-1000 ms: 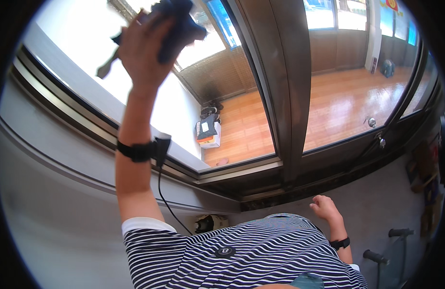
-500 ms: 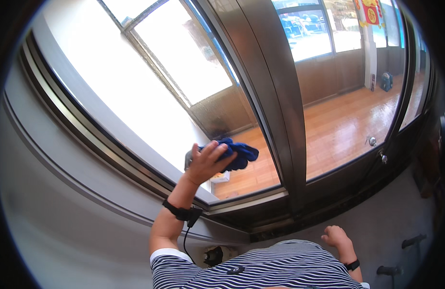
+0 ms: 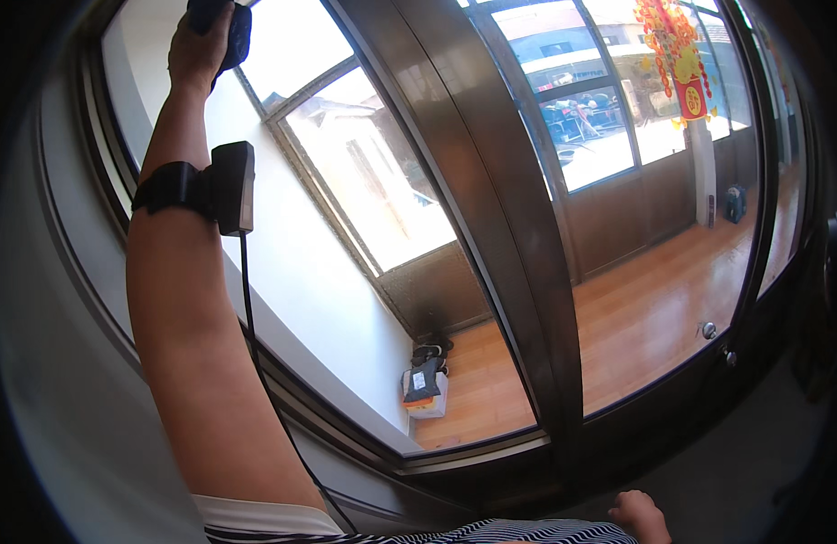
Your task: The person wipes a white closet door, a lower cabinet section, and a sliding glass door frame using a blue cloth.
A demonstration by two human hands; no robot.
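My left hand [image 3: 199, 50] is raised to the upper left corner, the arm stretched up along the window's left side. It grips a dark blue cloth [image 3: 241, 38], part of which is cut off by the picture's rim. The cloth is against or very near the window glass [image 3: 337, 181]; the exact contact cannot be told. A black strap with a box-shaped device [image 3: 233, 188] and a cable sits on my left forearm. Low at the right, my right hand [image 3: 641, 515] hangs by my striped shirt, its fingers curled in with nothing showing in them.
A wide dark metal post [image 3: 491, 181] divides the window from a glass door panel with a round lock knob [image 3: 708, 331]. Through the glass show a wooden floor [image 3: 654, 317], a grey package [image 3: 422, 381] on a white box, and a red-and-gold hanging ornament [image 3: 688, 72].
My left hand has moved the blue cloth from the lower window up to the top left. The view has tilted upward, and my right hand now shows lower in the picture.
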